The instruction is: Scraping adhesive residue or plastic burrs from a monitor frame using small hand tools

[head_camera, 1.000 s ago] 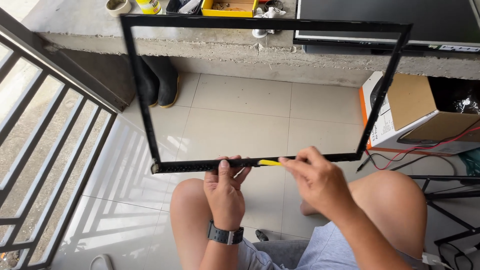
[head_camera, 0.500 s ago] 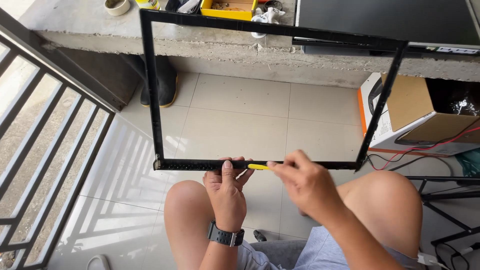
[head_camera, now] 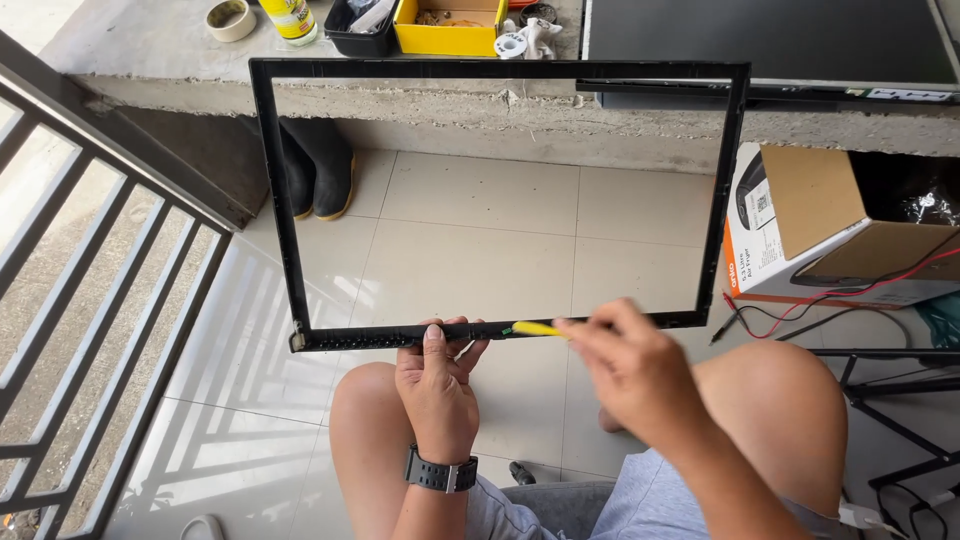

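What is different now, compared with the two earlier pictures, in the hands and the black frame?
The black frame now sits further right in the view and looks more square-on. The right hand has moved slightly right along the bottom bar with the yellow tool. Nothing was let go or newly taken: the left hand still grips the bottom bar, and the tool tip stays at that bar.

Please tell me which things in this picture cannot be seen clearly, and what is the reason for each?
- Yellow tool, head view: its rear end is hidden by the blurred right hand.
- Cardboard box: right side cut off by the image edge.
- Yellow tray: contents cut by the top edge.
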